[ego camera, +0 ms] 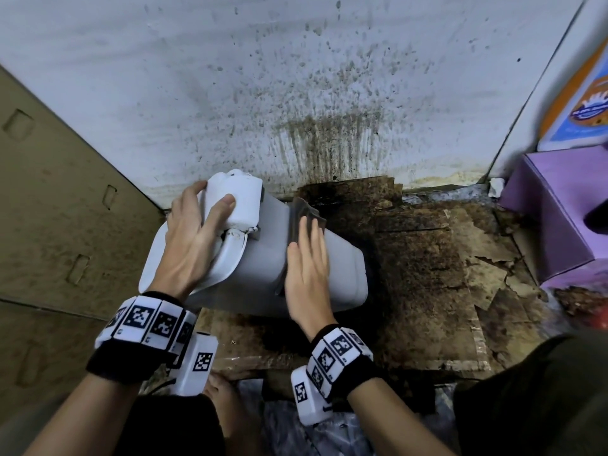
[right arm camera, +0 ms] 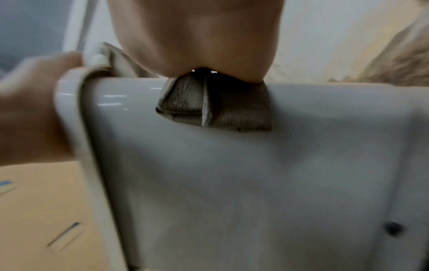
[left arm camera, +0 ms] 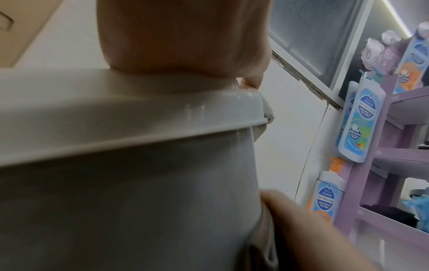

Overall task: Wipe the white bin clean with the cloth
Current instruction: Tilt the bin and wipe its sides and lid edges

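Observation:
The white bin (ego camera: 263,261) lies tilted on its side over the floor, lid end to the left. My left hand (ego camera: 204,212) grips the boxy lid top, thumb on its front and fingers curled over its far edge. A folded grey-brown cloth (ego camera: 304,215) lies on the bin's upper side wall, and my right hand (ego camera: 307,255) presses it down with flat, straight fingers. In the right wrist view the cloth (right arm camera: 216,106) sticks out from under my palm (right arm camera: 197,36) onto the bin wall (right arm camera: 232,183). The left wrist view shows the lid rim (left arm camera: 116,132) under my left palm (left arm camera: 181,36).
Behind the bin stands a white wall (ego camera: 296,93) spattered with dark stains. Soiled, torn cardboard (ego camera: 427,258) covers the floor to the right. A brown cardboard box (ego camera: 65,209) closes off the left. A purple shelf (ego camera: 559,209) with bottles (left arm camera: 357,124) stands at the right.

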### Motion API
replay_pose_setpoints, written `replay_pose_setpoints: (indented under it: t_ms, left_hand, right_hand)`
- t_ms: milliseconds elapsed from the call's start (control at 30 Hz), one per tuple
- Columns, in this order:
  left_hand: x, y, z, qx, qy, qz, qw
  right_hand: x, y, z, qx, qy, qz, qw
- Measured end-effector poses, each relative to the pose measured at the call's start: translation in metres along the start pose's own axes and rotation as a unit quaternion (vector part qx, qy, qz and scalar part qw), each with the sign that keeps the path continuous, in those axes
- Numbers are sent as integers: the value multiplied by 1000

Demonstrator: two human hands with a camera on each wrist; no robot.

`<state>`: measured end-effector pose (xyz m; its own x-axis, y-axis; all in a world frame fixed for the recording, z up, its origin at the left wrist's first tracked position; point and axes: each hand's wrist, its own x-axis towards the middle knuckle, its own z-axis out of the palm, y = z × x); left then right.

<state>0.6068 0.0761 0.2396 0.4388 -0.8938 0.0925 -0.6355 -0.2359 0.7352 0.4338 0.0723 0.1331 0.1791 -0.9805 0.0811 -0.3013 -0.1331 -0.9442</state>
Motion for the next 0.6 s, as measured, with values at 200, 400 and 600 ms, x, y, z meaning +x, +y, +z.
replay_pose_setpoints:
  t_ms: [200,400,600]
  left_hand:
    - [-2,3,-3,3,-5,-2,1000]
    - [1,2,-3,-8,2,-1,1000]
    - [5,-3,-1,-6,5,8,1000]
  right_hand:
    - [-3,-18,-1,-8,-36,-63,997]
    - [5,38,-18,0,-35,-23,999]
    - [5,100,-49,1,-33,135,990]
